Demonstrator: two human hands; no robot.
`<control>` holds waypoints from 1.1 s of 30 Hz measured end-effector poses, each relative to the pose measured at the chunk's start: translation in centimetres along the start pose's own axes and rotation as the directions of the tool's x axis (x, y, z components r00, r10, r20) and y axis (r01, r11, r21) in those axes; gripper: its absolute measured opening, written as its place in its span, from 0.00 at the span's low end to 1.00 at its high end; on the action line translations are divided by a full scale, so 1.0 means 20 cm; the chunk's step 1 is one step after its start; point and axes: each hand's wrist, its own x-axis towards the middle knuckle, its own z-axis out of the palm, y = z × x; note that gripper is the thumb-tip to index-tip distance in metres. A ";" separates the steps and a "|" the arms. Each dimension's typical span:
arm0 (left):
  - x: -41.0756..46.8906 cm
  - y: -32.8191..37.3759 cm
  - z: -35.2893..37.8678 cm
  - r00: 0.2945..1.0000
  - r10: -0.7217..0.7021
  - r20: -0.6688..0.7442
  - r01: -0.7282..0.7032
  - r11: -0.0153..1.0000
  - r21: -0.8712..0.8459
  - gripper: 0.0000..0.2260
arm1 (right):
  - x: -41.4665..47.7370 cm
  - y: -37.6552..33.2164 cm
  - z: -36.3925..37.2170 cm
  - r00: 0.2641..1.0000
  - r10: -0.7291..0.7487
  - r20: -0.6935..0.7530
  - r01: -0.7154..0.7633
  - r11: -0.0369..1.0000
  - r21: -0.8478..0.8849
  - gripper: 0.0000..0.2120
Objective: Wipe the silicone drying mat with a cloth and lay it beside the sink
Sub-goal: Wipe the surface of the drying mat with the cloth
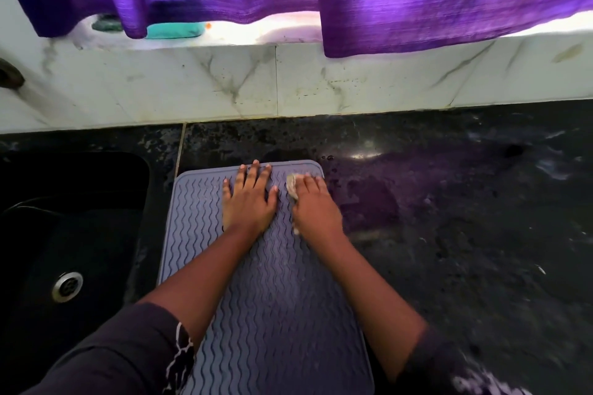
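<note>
A grey-purple silicone drying mat point(266, 292) with wavy ridges lies flat on the black countertop, just right of the sink point(73, 234). My left hand point(248, 199) rests flat on the mat's far part, fingers spread, holding nothing. My right hand point(316, 205) presses a small pale cloth point(292, 187) onto the mat's far right corner; most of the cloth is hidden under the palm.
The black stone countertop point(465, 218) stretches to the right, wet and speckled. A dark sink with a metal drain point(66, 286) is at the left. White marble-look tiles point(224, 83) rise behind, with purple curtains point(417, 0) and a teal object point(175, 30) on the ledge.
</note>
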 end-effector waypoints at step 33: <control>0.01 -0.01 0.04 1.000 -0.001 -0.028 0.001 1.000 0.018 0.26 | -0.43 0.00 0.04 0.998 0.023 0.056 -0.020 0.998 -0.065 0.25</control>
